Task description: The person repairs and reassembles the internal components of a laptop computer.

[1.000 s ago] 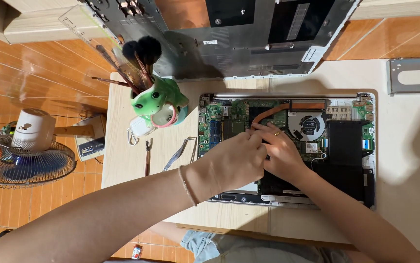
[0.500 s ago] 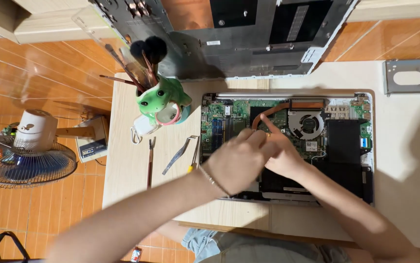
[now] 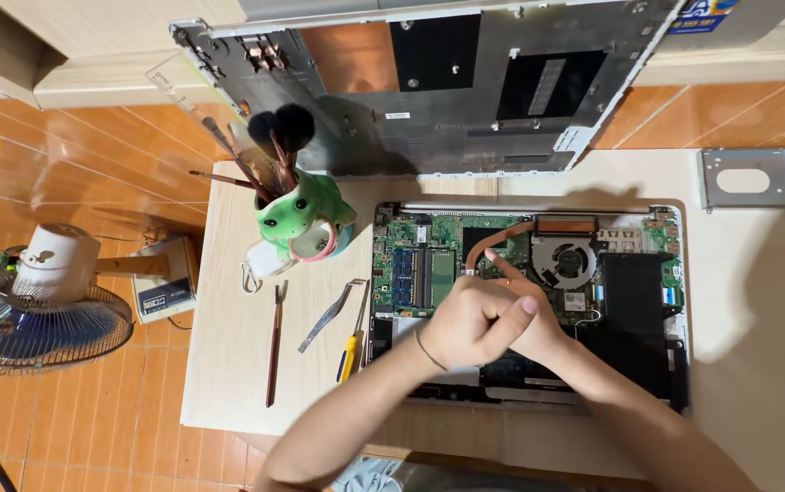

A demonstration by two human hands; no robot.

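Note:
An opened laptop lies on the pale table with its green circuit board, copper heat pipe and cooling fan exposed. Both my hands meet over its middle, wrists crossed. My left hand, with a thin bracelet on the wrist, is curled into a loose fist and lies over my right hand. The right index finger sticks out past it, tip by the heat pipe. Whatever is under the hands is hidden.
Left of the laptop lie tweezers, a yellow-handled screwdriver and a thin brown tool. A green frog-shaped cup holds brushes. The laptop's bottom cover leans at the back. A metal bracket lies far right; a floor fan stands left.
My left hand has drawn back toward the laptop's front edge and curled up. My right index finger now points out at the heat pipe.

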